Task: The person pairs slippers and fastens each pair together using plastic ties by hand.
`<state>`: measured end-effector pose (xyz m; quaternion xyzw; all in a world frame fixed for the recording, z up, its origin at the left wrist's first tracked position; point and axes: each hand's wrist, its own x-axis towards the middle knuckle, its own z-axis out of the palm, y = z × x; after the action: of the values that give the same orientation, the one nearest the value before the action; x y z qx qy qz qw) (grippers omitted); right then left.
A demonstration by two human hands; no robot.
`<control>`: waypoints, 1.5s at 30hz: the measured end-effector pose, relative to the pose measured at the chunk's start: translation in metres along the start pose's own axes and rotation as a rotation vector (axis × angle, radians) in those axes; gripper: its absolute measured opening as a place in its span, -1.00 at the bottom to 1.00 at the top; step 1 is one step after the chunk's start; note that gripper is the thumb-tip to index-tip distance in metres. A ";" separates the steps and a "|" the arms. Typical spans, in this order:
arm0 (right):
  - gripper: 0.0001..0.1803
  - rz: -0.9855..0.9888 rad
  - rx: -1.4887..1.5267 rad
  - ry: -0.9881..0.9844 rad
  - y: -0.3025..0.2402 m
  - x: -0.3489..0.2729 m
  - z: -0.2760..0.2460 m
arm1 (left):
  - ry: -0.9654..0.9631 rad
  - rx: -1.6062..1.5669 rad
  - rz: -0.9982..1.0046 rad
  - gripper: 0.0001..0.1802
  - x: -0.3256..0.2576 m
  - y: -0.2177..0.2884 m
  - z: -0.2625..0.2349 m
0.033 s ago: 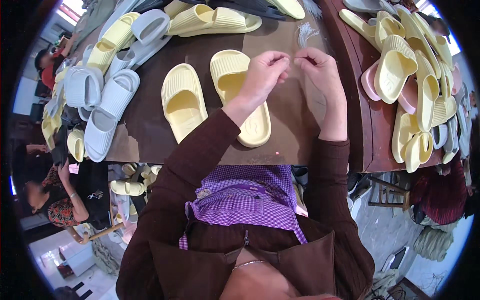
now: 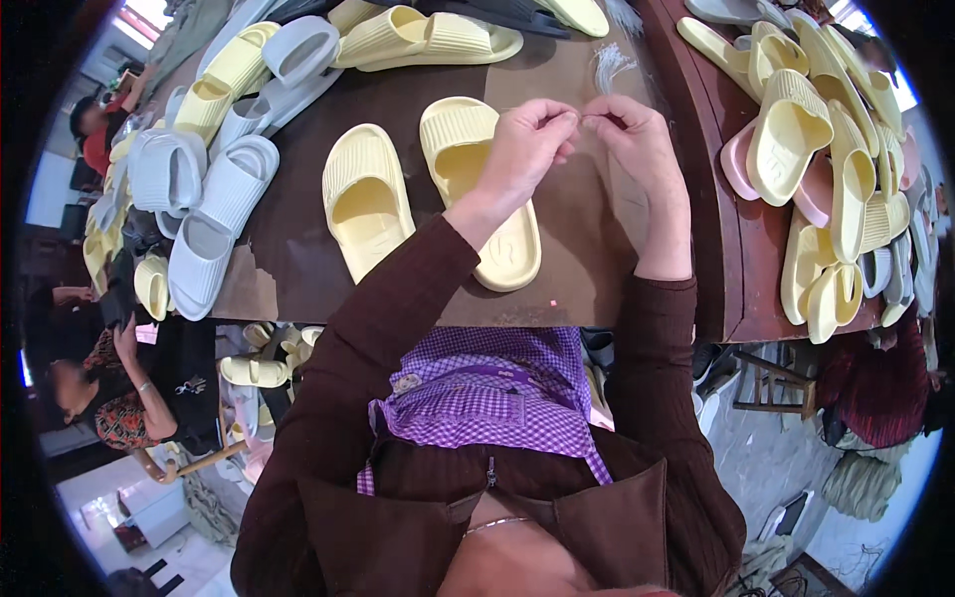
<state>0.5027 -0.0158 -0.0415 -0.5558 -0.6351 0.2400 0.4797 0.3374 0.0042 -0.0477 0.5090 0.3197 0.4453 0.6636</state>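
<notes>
A pair of pale yellow slide sandals lies in front of me, soles down: the left sandal (image 2: 368, 199) in full view but for my sleeve over its heel, the right sandal (image 2: 509, 249) partly covered by my left hand (image 2: 532, 149). That hand is closed in a pinch above the right sandal's outer edge. Facing it, my right hand (image 2: 632, 134) pinches too, over the brown tabletop (image 2: 587, 249). The two sets of fingertips almost meet. Whatever thin thing they hold between them is too small to name. Beyond my right hand lies a bundle of white threads (image 2: 614, 65).
Grey slides (image 2: 224, 229) and yellow slides are heaped at the left. More yellow slides (image 2: 428, 40) line the far side. On a reddish-brown table (image 2: 736, 269) at the right, yellow, pink and grey slides pile up. Another person (image 2: 129, 398) sits at the left.
My fingertips have come slightly closer together. The sandals and heaps stay as they were.
</notes>
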 end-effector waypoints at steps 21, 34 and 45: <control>-0.87 0.032 -0.339 -0.060 0.014 -0.003 -0.004 | 0.116 -0.008 0.188 -0.89 -0.008 0.045 -0.028; -0.83 0.008 -0.563 0.061 0.011 -0.002 -0.011 | 0.417 -0.193 0.216 -0.84 -0.134 0.055 -0.085; -0.80 -0.416 -0.302 -0.386 -0.112 -0.084 0.090 | 0.382 -0.380 -0.019 -0.83 -0.185 0.038 -0.088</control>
<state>0.3639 -0.1037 -0.0152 -0.4231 -0.8429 0.1411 0.3011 0.1760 -0.1277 -0.0411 0.2788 0.3547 0.5792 0.6790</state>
